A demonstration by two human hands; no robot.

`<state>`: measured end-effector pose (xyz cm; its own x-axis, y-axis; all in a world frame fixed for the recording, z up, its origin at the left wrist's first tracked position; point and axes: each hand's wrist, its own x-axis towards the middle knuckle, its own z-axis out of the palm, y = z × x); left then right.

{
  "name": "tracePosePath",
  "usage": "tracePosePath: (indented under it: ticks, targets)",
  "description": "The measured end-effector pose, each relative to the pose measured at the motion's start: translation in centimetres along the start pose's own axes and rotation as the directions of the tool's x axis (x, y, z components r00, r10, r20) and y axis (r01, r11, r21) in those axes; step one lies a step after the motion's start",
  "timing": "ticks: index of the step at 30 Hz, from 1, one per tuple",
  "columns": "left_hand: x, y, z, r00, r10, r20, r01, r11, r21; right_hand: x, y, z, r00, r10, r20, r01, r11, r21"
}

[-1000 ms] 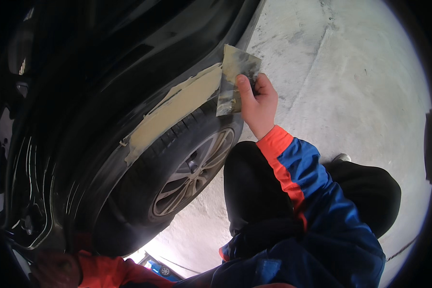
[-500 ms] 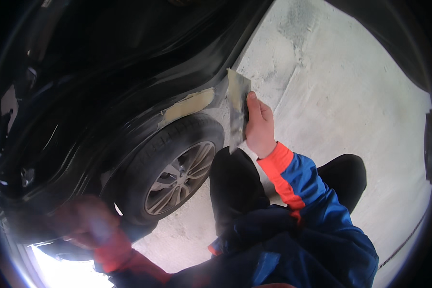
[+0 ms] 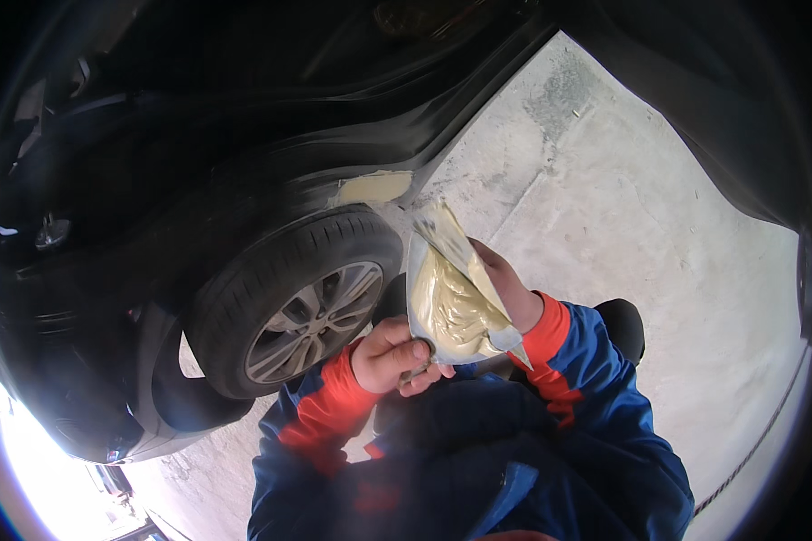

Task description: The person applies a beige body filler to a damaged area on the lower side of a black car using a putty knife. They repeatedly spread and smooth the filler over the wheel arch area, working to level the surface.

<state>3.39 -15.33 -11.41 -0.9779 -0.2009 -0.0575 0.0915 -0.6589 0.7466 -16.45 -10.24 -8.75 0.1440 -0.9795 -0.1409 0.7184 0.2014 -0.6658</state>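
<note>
My left hand (image 3: 390,357) grips a light-coloured mixing board (image 3: 416,288) by its near edge, thumb on top. A thick, wet mound of yellowish body filler (image 3: 453,302) lies on the board. My right hand (image 3: 507,287) is closed round a wide filler spreader (image 3: 472,261), a flat blade smeared with the same filler. The blade slants over the mound's right side, and most of the right fingers are hidden behind it. Ahead and slightly left, a smooth patch of yellowish filler (image 3: 376,187) covers part of the black car's wheel-arch edge.
The black car body (image 3: 198,162) fills the left and far side. Its wheel (image 3: 311,311), with a spoked silver rim, stands close left of my hands. A dark panel (image 3: 695,108) overhangs the far right. Pale concrete floor (image 3: 641,207) stretches to the right.
My left hand has come from the lower left to the middle, now with the filler board. My right hand has drawn nearer, bringing the spreader over the board.
</note>
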Motion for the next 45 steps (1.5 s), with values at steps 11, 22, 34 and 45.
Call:
tracePosePath:
  ticks: [11,22,34,45]
  targets:
    - [0.4,1.2,-3.8,0.964,0.207,-0.169,-0.186,0.974,0.131,-0.8,7.1,-7.4,0.958,-0.122,-0.259,-0.018,0.878,-0.479]
    - [1.4,-4.2,-4.8,0.793,0.385,-0.473,-0.091,0.842,0.532,-2.9,6.1,-5.7,0.4,-0.834,-0.381,0.356,0.524,-0.774]
    - [-0.2,-5.2,-6.4,0.822,0.377,-0.426,-0.069,0.809,0.584,0.0,7.6,-4.8,0.355,-0.912,-0.207,-0.13,0.171,-0.977]
    - [-5.8,9.5,-6.5,0.718,0.664,-0.21,-0.536,0.72,0.442,7.6,7.5,-8.0,0.553,-0.519,-0.652,0.608,0.786,-0.11]
